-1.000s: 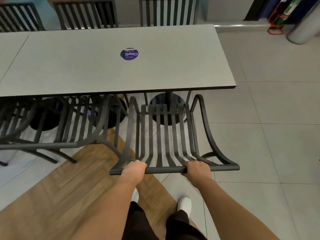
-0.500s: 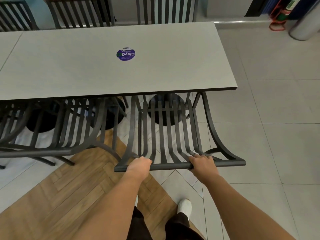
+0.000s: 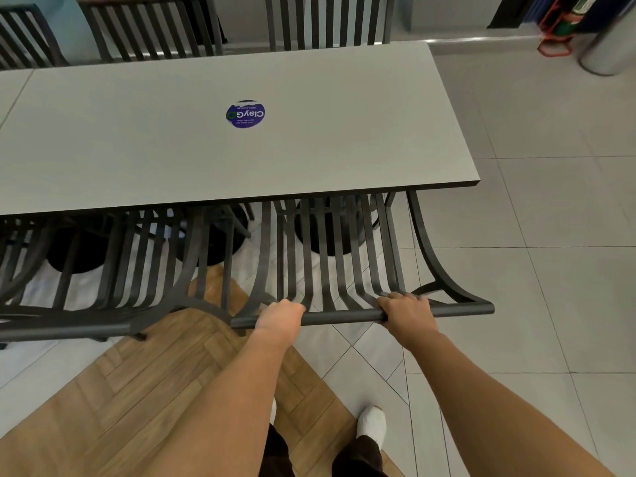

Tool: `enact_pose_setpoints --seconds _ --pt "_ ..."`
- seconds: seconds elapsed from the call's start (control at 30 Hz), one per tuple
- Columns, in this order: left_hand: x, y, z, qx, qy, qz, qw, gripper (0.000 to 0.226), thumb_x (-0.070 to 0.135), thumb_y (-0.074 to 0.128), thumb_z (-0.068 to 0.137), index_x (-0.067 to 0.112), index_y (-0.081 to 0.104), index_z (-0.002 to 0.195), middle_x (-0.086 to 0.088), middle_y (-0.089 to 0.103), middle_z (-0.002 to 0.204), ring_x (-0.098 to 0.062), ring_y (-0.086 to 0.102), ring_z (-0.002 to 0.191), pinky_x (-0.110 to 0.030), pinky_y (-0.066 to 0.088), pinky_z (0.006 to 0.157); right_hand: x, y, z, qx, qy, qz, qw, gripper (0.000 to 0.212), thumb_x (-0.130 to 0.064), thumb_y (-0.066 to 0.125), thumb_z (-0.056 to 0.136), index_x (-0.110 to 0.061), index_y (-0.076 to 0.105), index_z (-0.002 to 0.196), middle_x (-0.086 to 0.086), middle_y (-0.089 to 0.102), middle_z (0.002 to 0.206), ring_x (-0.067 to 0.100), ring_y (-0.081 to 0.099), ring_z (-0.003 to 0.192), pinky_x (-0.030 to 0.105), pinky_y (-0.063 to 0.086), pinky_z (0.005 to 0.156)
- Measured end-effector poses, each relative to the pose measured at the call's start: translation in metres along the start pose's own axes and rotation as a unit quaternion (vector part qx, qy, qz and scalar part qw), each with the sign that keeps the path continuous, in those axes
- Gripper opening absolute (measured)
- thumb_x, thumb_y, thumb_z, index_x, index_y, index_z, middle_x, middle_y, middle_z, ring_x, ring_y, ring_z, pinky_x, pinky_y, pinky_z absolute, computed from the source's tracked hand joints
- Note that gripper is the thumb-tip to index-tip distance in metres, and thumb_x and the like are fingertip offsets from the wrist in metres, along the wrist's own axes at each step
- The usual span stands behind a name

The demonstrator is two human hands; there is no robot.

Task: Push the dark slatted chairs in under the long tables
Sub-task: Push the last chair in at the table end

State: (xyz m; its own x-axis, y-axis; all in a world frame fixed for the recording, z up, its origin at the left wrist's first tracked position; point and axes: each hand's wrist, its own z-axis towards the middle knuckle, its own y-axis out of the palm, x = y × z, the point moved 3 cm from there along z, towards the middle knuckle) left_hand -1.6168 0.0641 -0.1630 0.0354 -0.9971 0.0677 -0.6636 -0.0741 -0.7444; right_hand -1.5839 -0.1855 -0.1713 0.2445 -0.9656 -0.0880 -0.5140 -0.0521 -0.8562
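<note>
Five dark slatted chairs show: two on the near side (image 3: 344, 256) (image 3: 113, 270) and three beyond (image 3: 327, 22) (image 3: 151, 29) (image 3: 27, 36) the table (image 3: 344, 139), which carries one round sticker (image 3: 245, 113). Two hands (image 3: 280, 313) (image 3: 407, 309).

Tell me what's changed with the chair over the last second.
The chair has slid forward, its seat now further under the table. Both hands, left and right, keep their grip on its top rail. The neighbouring chair and the blue sticker haven't moved.

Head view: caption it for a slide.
Both hands, left and right, grip a chair's top rail at the table.
</note>
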Motion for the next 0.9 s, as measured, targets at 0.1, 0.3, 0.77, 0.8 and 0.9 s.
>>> enact_pose_setpoints --seconds 0.1,0.3,0.77,0.8,0.9 --pt "0.001 -0.009 0.007 0.003 -0.003 0.006 1.000 0.046 -0.001 0.049 0.099 0.024 0.060 0.135 -0.009 0.063 0.117 -0.030 0.062 0.112 -0.045 0.055 0.097 0.002 -0.006 0.009 -0.005 0.001 0.000 1.000 0.029 -0.046 0.058 0.098 -0.029 0.060 0.122 -0.003 0.063 0.120 0.027 0.055 0.121 0.048 0.034 0.110" --pt "0.002 -0.011 0.013 -0.011 -0.012 0.008 1.000 0.050 0.000 0.054 0.098 0.025 0.055 0.143 -0.009 0.064 0.119 -0.029 0.065 0.111 -0.045 0.055 0.098 0.002 -0.007 0.019 -0.034 0.005 -0.018 0.999 0.034 -0.048 0.058 0.098 -0.028 0.057 0.126 0.000 0.062 0.125 0.029 0.053 0.124 0.051 0.034 0.111" --pt "0.002 -0.017 0.013 -0.030 0.007 0.017 0.999 0.054 -0.001 0.051 0.098 0.024 0.053 0.145 -0.010 0.062 0.123 -0.030 0.063 0.113 -0.046 0.055 0.100 0.001 -0.013 0.019 -0.061 0.020 -0.003 0.998 0.038 -0.052 0.060 0.096 -0.029 0.057 0.126 0.001 0.059 0.129 0.031 0.046 0.131 0.056 0.029 0.115" --pt "0.001 -0.019 0.013 -0.035 0.009 0.007 0.999 0.051 0.002 0.052 0.099 0.024 0.054 0.145 -0.009 0.062 0.123 -0.030 0.063 0.113 -0.045 0.054 0.100 0.002 -0.015 0.017 -0.069 0.023 0.010 0.997 0.040 -0.055 0.061 0.093 -0.029 0.057 0.124 0.000 0.059 0.129 0.031 0.046 0.131 0.055 0.027 0.116" --pt "-0.002 -0.023 0.009 -0.061 0.022 -0.074 0.995 0.047 0.033 0.065 0.100 0.024 0.054 0.144 -0.004 0.064 0.120 -0.022 0.064 0.108 -0.040 0.054 0.100 0.002 -0.024 0.012 -0.092 0.024 0.081 0.992 0.049 -0.061 0.069 0.085 -0.029 0.059 0.121 -0.001 0.058 0.125 0.028 0.047 0.128 0.051 0.025 0.116"
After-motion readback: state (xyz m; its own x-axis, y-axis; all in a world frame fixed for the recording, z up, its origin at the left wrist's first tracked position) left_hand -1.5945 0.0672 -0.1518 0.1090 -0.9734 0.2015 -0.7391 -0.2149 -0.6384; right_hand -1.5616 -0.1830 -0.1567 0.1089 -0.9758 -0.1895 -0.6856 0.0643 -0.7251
